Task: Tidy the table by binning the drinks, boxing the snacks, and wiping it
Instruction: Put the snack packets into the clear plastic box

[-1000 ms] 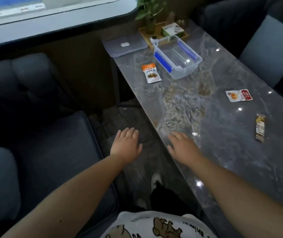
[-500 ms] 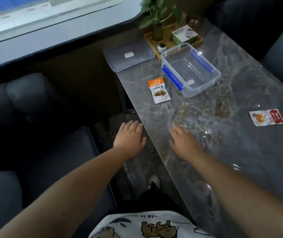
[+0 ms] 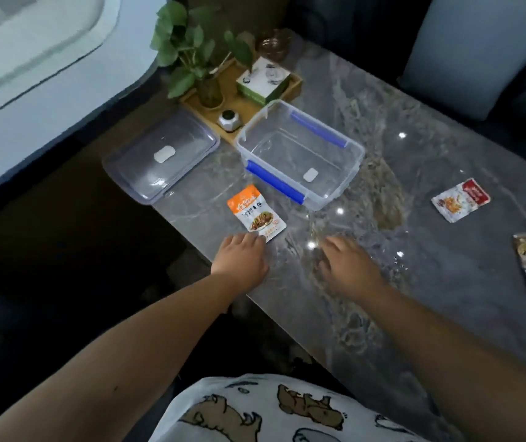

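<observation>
The orange snack packet (image 3: pixel 256 212) is touched at its near corner by the left hand (image 3: pixel 240 259), fingers flat, nothing held. Light, limp, slippery foil: 1 edge is best pinched. The right hand (image 3: pixel 347 266) rests empty beside.

Dim interior, daylight from the window

Pale window (image 3: pixel 32 43) far left of the hands glows softly; small ceiling glints speckle the glossy worktop (image 3: pixel 430 282) near the right hand (image 3: pixel 347 266); seats left sink into shadow; edges bend, slightly soft.
</observation>
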{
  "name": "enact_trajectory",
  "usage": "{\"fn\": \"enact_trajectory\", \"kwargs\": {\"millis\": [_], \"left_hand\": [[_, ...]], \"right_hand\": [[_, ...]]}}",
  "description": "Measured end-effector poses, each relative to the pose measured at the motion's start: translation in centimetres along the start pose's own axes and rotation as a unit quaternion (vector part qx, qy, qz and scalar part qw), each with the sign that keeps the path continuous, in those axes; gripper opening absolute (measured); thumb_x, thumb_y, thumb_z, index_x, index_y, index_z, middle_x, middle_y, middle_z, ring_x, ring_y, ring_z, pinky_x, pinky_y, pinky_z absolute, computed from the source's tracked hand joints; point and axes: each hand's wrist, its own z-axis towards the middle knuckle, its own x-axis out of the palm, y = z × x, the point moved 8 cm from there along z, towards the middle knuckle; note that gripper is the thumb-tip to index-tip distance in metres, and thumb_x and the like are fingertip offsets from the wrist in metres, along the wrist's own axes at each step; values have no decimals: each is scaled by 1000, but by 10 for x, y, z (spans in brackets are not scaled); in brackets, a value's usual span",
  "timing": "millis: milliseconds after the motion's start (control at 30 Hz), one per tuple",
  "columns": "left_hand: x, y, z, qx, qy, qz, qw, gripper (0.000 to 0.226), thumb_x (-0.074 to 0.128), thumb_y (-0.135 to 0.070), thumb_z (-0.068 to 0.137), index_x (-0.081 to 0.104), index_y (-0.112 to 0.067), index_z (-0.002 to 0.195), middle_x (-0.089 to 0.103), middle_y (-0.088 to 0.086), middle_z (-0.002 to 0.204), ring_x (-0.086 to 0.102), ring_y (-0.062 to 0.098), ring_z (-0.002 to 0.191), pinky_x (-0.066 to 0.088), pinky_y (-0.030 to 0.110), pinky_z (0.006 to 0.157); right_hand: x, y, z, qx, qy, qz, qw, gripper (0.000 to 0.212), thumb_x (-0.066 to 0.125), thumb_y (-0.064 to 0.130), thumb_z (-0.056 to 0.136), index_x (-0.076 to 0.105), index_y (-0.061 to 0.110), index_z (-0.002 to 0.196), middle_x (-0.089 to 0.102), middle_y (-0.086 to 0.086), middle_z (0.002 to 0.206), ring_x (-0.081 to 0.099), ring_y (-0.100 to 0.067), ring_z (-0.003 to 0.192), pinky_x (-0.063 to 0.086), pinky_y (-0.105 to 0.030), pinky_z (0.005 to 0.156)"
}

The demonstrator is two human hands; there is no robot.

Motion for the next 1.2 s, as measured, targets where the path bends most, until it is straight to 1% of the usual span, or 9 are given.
{"fn": "enact_trajectory", "kwargs": {"millis": [167, 333, 500, 633, 733, 800, 1033, 1133, 1200], "left_hand": [[8, 20, 47, 137, 44, 40, 989, 66, 37, -42, 94, 16, -17, 152, 13, 6, 160, 11, 30, 145, 10, 45, 117], [12, 21, 72, 225, 62, 49, 971, 66, 36, -43, 95, 14, -19, 152, 10, 9, 161, 6, 32, 146, 9, 48, 117], [17, 26, 71, 333, 49, 86, 938, 60, 34, -43, 94, 30, -16, 147, 24, 9, 156, 11, 34, 146, 5, 50, 116], [3, 37, 62, 458, -1, 63, 887, 46, 52, -35, 91, 57, -12, 130, 53, 10, 138, 40, 37, 135, 27, 54, 112], [-9, 44, 62, 490, -25, 38, 870, 38, 64, -28, 84, 66, -10, 117, 63, 9, 124, 52, 36, 125, 37, 56, 105], [-10, 50, 64, 497, -16, 17, 867, 36, 63, -26, 86, 65, -9, 117, 64, 8, 124, 50, 36, 128, 34, 55, 108], [-25, 66, 67, 413, -40, -94, 905, 41, 61, -25, 85, 61, -8, 123, 58, 13, 132, 49, 35, 128, 37, 51, 107], [-27, 91, 85, 157, -35, -183, 970, 51, 57, -30, 87, 49, -8, 133, 49, 16, 135, 49, 34, 120, 42, 49, 99], [-21, 108, 90, -9, -13, -212, 977, 54, 56, -39, 88, 43, -12, 133, 46, 13, 130, 48, 31, 117, 43, 47, 96]], "right_hand": [[4, -4, 11, 137, -16, 45, 989, 44, 49, 25, 90, 50, 9, 130, 52, -14, 133, 46, -30, 122, 36, -42, 105], [-6, -15, 8, 303, -71, 139, 940, 34, 53, 17, 89, 58, 2, 119, 56, -22, 123, 51, -37, 114, 42, -44, 98], [-33, -42, 14, 382, -162, 203, 887, 26, 51, 16, 93, 61, -1, 111, 61, -27, 106, 57, -40, 99, 44, -40, 86], [-48, -68, 34, 458, -181, 274, 826, 36, 44, 31, 94, 59, 9, 119, 62, -18, 119, 57, -35, 108, 42, -34, 89], [-57, -77, 65, 451, -184, 294, 822, 37, 43, 36, 92, 59, 6, 107, 63, -17, 110, 58, -32, 101, 35, -30, 77], [-55, -80, 80, 468, -170, 302, 813, 48, 44, 47, 92, 56, 9, 117, 62, -15, 118, 57, -30, 104, 31, -28, 76], [-40, -85, 106, 479, -126, 324, 806, 51, 44, 47, 90, 50, 14, 128, 58, -14, 127, 56, -34, 113, 41, -36, 90], [-38, -84, 109, 484, -130, 324, 802, 46, 45, 44, 91, 53, 16, 126, 61, -12, 122, 58, -31, 108, 37, -30, 80], [-38, -84, 110, 483, -134, 320, 804, 42, 45, 41, 92, 55, 15, 124, 61, -13, 122, 58, -32, 108, 34, -29, 78]]}}
